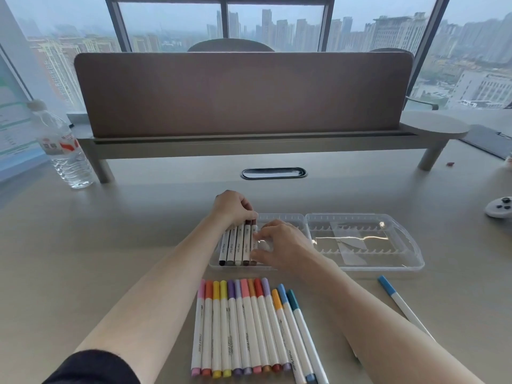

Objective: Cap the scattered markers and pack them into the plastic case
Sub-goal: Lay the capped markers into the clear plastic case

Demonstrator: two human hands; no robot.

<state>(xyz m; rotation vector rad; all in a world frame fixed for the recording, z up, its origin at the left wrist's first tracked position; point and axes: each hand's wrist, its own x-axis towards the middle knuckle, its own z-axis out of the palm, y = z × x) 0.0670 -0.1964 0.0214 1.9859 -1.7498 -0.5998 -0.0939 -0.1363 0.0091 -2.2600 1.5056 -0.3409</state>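
Currently packing: clear plastic hinged case [360, 266] is lying open on the pale desk [110, 245], five white-barrelled dark-capped markers [237, 245] sitting at its left end. Left hand [235, 207] is curling its fingers over their far caps; right hand [279, 245] is pressing fingertips on the fifth, seating it. Row of thirteen capped coloured markers [249, 328] and one stray blue-capped marker [401, 303] are waiting nearby. Next move likely calls for picking one from the row.
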